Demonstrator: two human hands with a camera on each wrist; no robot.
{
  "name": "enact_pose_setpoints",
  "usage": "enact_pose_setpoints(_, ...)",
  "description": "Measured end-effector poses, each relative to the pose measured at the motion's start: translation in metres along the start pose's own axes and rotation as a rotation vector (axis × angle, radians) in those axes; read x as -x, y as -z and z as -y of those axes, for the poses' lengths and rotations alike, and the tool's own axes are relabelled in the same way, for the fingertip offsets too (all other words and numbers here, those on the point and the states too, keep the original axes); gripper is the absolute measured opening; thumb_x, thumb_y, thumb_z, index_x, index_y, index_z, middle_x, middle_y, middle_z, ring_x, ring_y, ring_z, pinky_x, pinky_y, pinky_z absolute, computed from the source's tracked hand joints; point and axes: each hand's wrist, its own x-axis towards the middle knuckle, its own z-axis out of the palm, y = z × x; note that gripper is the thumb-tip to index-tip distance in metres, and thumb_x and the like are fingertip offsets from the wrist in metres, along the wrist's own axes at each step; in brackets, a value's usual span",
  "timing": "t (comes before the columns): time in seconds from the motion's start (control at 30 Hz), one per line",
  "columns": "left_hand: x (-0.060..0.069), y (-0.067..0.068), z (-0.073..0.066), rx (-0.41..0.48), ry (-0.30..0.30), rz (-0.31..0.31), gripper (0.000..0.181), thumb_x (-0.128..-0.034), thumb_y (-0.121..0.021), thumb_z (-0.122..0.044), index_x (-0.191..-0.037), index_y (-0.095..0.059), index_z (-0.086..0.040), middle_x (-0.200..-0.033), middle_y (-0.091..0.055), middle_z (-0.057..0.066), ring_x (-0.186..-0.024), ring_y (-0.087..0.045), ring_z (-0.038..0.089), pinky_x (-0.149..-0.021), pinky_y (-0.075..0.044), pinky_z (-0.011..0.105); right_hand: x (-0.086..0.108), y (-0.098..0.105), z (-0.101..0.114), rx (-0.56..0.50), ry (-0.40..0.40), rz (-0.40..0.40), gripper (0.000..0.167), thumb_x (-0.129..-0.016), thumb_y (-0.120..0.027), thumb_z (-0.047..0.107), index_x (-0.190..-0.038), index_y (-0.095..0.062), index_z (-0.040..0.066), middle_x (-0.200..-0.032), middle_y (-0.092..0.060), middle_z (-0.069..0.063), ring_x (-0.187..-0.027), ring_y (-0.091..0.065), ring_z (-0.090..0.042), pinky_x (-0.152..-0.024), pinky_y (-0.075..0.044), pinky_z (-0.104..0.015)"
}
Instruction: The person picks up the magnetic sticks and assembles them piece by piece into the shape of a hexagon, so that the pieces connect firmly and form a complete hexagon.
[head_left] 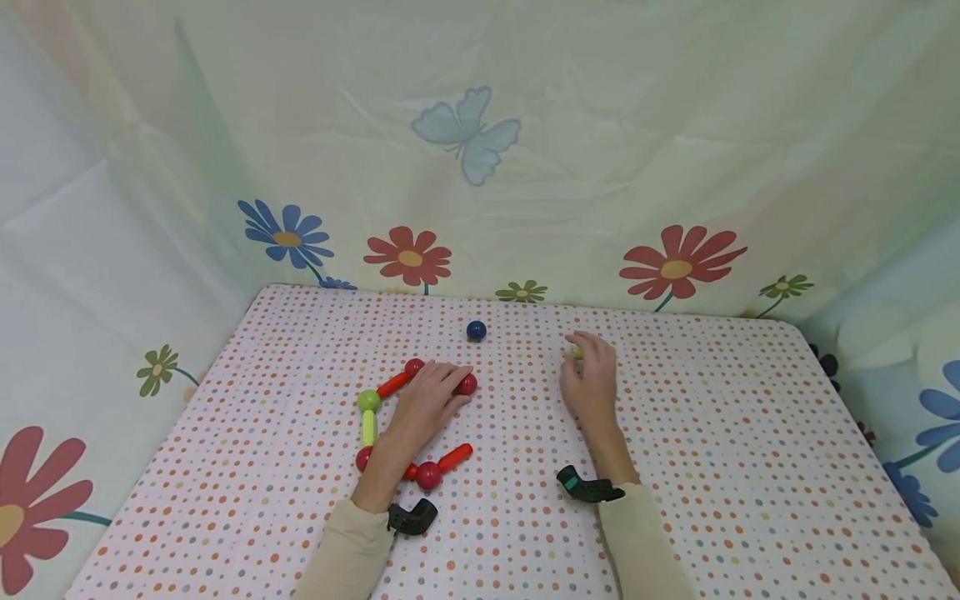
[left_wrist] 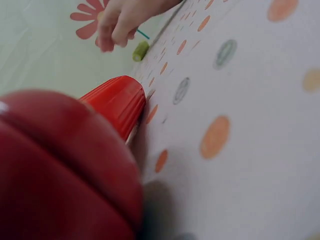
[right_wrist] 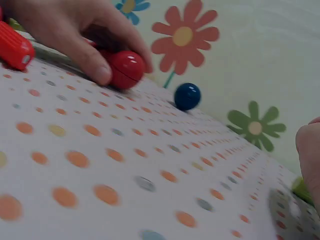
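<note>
My left hand [head_left: 424,403] lies over the chain of magnetic balls and sticks, thumb and fingers around a red ball [right_wrist: 127,69] at the chain's far right end. The part of the chain under the palm is hidden. The rest curves round to the left: a red ball [head_left: 414,367], a red stick [head_left: 393,385], a green ball [head_left: 368,401], a yellow-green stick [head_left: 368,428], more red balls, and a red stick [head_left: 455,457] at the near end. Farther right, my right hand [head_left: 591,379] hovers with bent fingers just above a yellow-green stick [left_wrist: 141,51], seemingly not touching it.
A dark blue ball [head_left: 476,331] sits alone toward the table's back, between the two hands. The dotted tablecloth [head_left: 517,517] runs back to a flower-printed curtain [head_left: 570,208]. Dark round objects [head_left: 828,364] show past the table's right edge.
</note>
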Motion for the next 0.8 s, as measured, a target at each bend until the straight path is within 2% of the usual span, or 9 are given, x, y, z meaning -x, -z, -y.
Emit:
enact_pose_setpoints(0.1, 0.0, 0.0, 0.0, -0.012, -0.001, 0.005, 0.049, -0.0908, -0.068, -0.029, -0.137, -0.055, -0.018, -0.126, -0.064, 0.0, -0.121, -0.055, 0.018, -0.111, -0.041, 0.036, -0.004, 0.013, -0.016, 0.01, -0.059, -0.051, 0.035, -0.084, -0.051, -0.007, -0.117, -0.061, -0.002, -0.13, -0.054, -0.022, -0.124, -0.043, -0.04, -0.101, -0.037, -0.055)
enact_pose_setpoints(0.17, 0.0, 0.001, -0.001, -0.016, -0.001, 0.006, 0.049, -0.0908, -0.068, -0.029, -0.137, -0.055, -0.018, -0.126, -0.064, 0.0, -0.121, -0.055, 0.018, -0.11, -0.042, 0.035, -0.005, 0.018, -0.022, 0.013, -0.091, -0.056, 0.036, -0.084, -0.05, -0.006, -0.119, -0.06, -0.002, -0.132, -0.053, -0.023, -0.125, -0.042, -0.041, -0.101, -0.037, -0.055)
enact_pose_setpoints(0.37, 0.001, 0.0, 0.0, -0.019, 0.001, 0.005, 0.048, -0.0909, -0.068, -0.03, -0.136, -0.055, -0.019, -0.125, -0.064, -0.002, -0.12, -0.055, 0.017, -0.107, -0.044, 0.034, -0.005, 0.021, -0.025, -0.033, -0.15, -0.014, 0.04, -0.086, -0.049, -0.004, -0.124, -0.058, -0.001, -0.137, -0.049, -0.023, -0.13, -0.038, -0.042, -0.101, -0.036, -0.057)
enact_pose_setpoints(0.63, 0.002, -0.001, 0.0, -0.019, 0.002, 0.013, 0.049, -0.0914, -0.067, -0.03, -0.137, -0.054, -0.02, -0.125, -0.064, -0.002, -0.119, -0.055, 0.017, -0.106, -0.045, 0.034, -0.005, 0.019, -0.025, -0.098, -0.174, 0.011, 0.042, -0.084, -0.049, -0.005, -0.125, -0.057, -0.001, -0.14, -0.047, -0.025, -0.133, -0.036, -0.044, -0.108, -0.029, -0.061)
enact_pose_setpoints(0.8, 0.001, -0.001, 0.0, -0.017, -0.009, -0.005, 0.048, -0.0911, -0.067, -0.029, -0.136, -0.055, -0.019, -0.124, -0.065, -0.002, -0.118, -0.055, 0.017, -0.105, -0.045, 0.034, -0.006, 0.018, -0.027, -0.078, -0.179, 0.087, 0.043, -0.085, -0.049, -0.005, -0.128, -0.056, -0.002, -0.144, -0.045, -0.023, -0.138, -0.031, -0.044, -0.113, -0.024, -0.062)
